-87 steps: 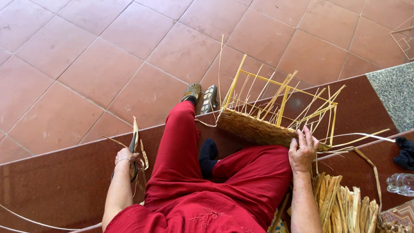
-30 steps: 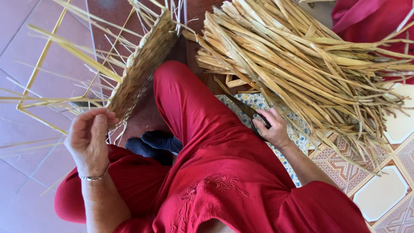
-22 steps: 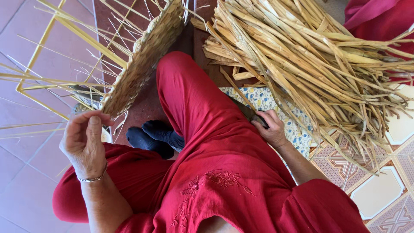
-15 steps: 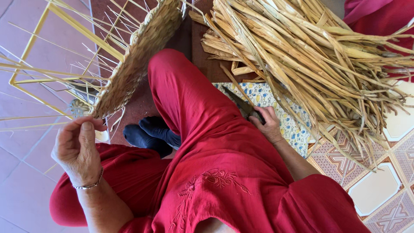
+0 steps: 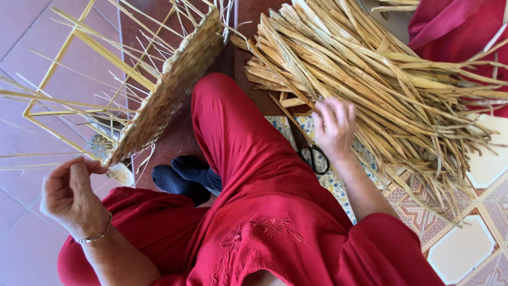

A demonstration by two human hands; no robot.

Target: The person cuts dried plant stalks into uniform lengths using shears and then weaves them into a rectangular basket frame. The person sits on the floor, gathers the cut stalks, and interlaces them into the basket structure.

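I sit on the floor in red clothes. A half-woven straw mat [image 5: 169,95] with long loose stakes leans against my raised knee, left of centre. My left hand [image 5: 71,196] hovers below its lower corner, with thumb and fingers pinched on a thin straw strand that runs off to the left. My right hand [image 5: 333,127], slightly blurred, rests with fingers spread on the near edge of a big pile of dried straw strips [image 5: 381,79]. Black-handled scissors [image 5: 315,156] lie just under that hand on a patterned cloth [image 5: 330,180].
My dark-socked feet [image 5: 188,175] lie tucked under the raised leg, beside a sandal [image 5: 108,156]. A red cloth [image 5: 455,26] is at the top right behind the straw. Patterned tiles [image 5: 460,249] lie to the right, and plain reddish tiles [image 5: 32,63] to the left.
My right hand has left the scissors and moved up onto the straw pile. My left hand has sunk a little, still pinched. The view has shifted slightly.
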